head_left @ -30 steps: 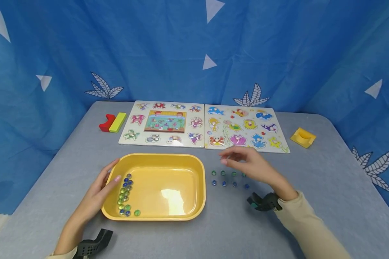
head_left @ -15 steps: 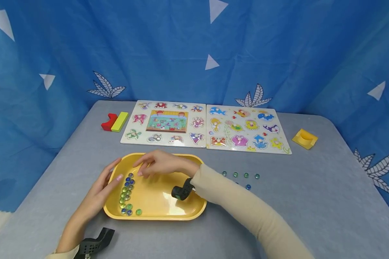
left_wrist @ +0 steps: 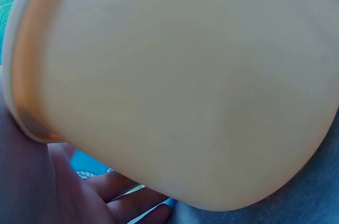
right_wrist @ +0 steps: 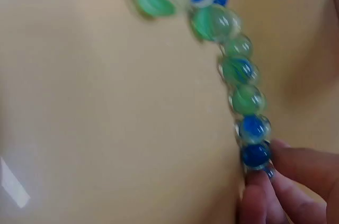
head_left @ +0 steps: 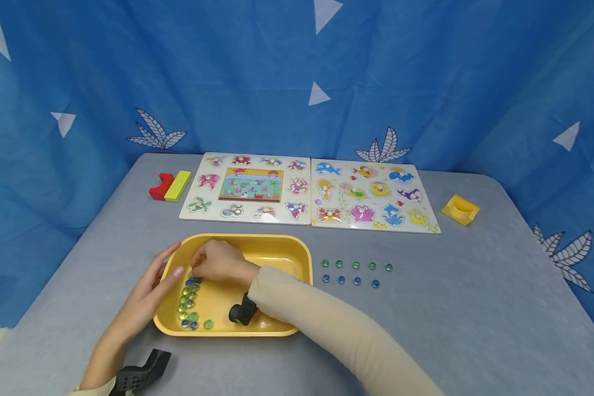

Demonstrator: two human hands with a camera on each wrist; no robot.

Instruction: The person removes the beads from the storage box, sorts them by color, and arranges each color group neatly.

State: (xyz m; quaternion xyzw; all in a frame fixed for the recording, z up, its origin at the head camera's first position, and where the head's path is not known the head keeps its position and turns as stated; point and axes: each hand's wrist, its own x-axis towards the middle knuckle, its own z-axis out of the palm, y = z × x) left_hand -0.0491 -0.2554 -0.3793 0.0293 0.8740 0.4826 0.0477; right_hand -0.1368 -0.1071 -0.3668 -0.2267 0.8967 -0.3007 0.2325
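Note:
A yellow tray (head_left: 257, 237) sits on the grey table. My left hand (head_left: 146, 297) grips its left end, thumb over the rim and fingers outside, partly beneath the wall in the left wrist view. Green and blue glass marbles (head_left: 187, 300) line the tray's left side in a narrow cluster. At the far end of this cluster, my right hand (head_left: 220, 261) reaches down with bent fingers. The right wrist view shows its thumb and fingertips pinching a small glass marble (right_wrist: 269, 171), mostly hidden, beside a dark blue marble (right_wrist: 256, 155).
To the tray's right, green marbles (head_left: 356, 265) and blue marbles (head_left: 341, 280) form two rows on the table. Two sea-animal peg puzzles, one left (head_left: 208, 212) and one right (head_left: 336, 228), lie behind. A red block (head_left: 162, 187), a lime block (head_left: 177, 186) and a yellow block (head_left: 460, 210) flank them.
My right hand has come from above the marble rows on the table, leftward across the tray, and down to the marbles at its left side. The left hand stays on the tray.

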